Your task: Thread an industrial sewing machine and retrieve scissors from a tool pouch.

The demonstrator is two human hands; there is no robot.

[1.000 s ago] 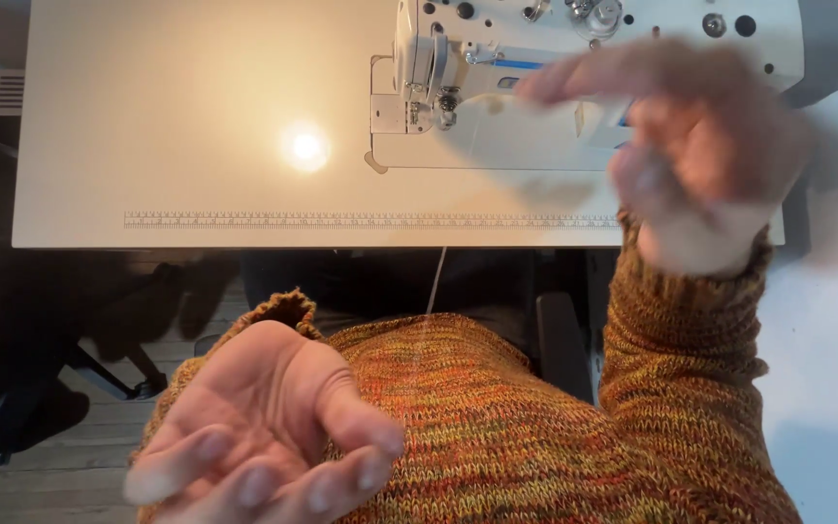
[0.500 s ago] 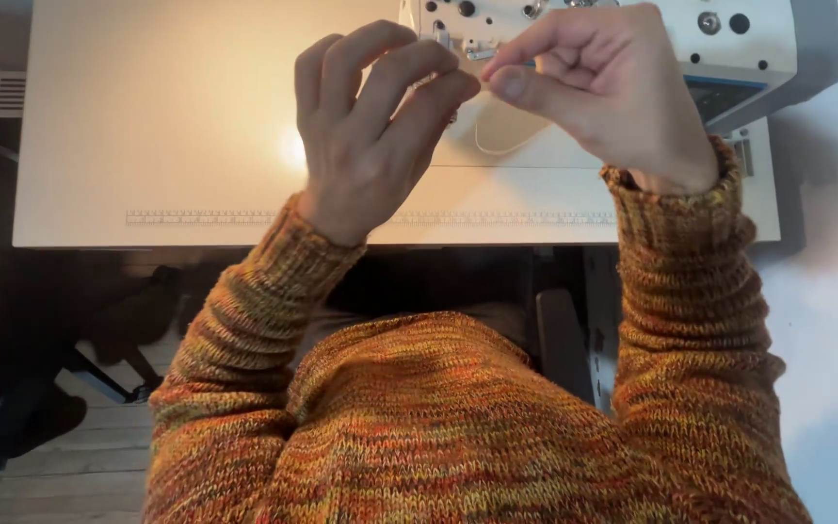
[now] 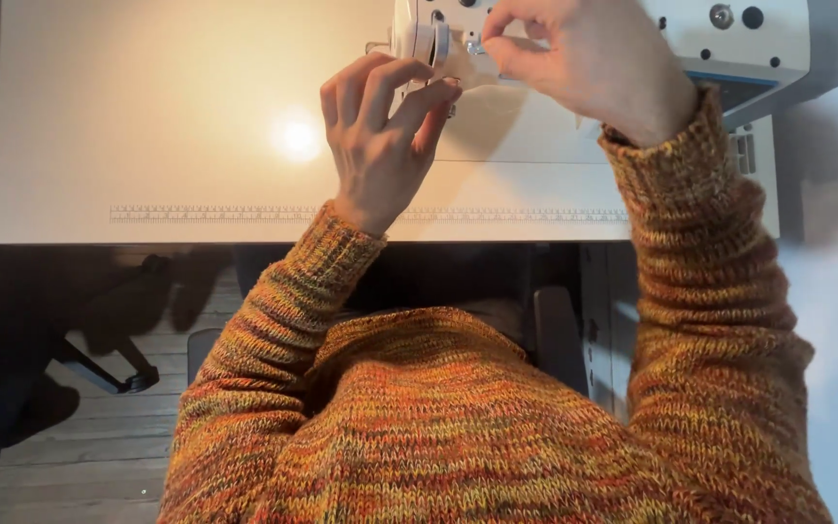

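- At the top middle of the head view, two hands meet in front of one white sewing machine (image 3: 729, 58), which stands on the pale surface (image 3: 147, 116).
- The left hand (image 3: 380, 146) is raised, back to the camera, fingers curled and bunched, with the thumb and forefinger tips pressed near a small pale scrap of cloth (image 3: 463, 68) just beside the machine's left end; whether it truly grips the scrap cannot be told.
- The right hand (image 3: 594, 58), upper right of centre, is closed in a pinch, its fingertips meeting on the right edge of that same scrap.
- The scrap sits between the two hands, close against the machine's needle end; it is small and partly hidden by fingers.
- One bright round glare (image 3: 298, 138) lies on the surface, left of the left hand.
- One printed ruler strip (image 3: 244, 212) runs along the surface's near edge, from left to right across the frame.
- Two round knobs (image 3: 737, 16) show on the machine's top, upper right.
- Both arms wear one orange-and-yellow mottled knitted sweater (image 3: 458, 427), which fills the lower half of the frame.
- At lower left, a wooden plank floor (image 3: 99, 437) and one dark chair base (image 3: 99, 369) show under the surface.
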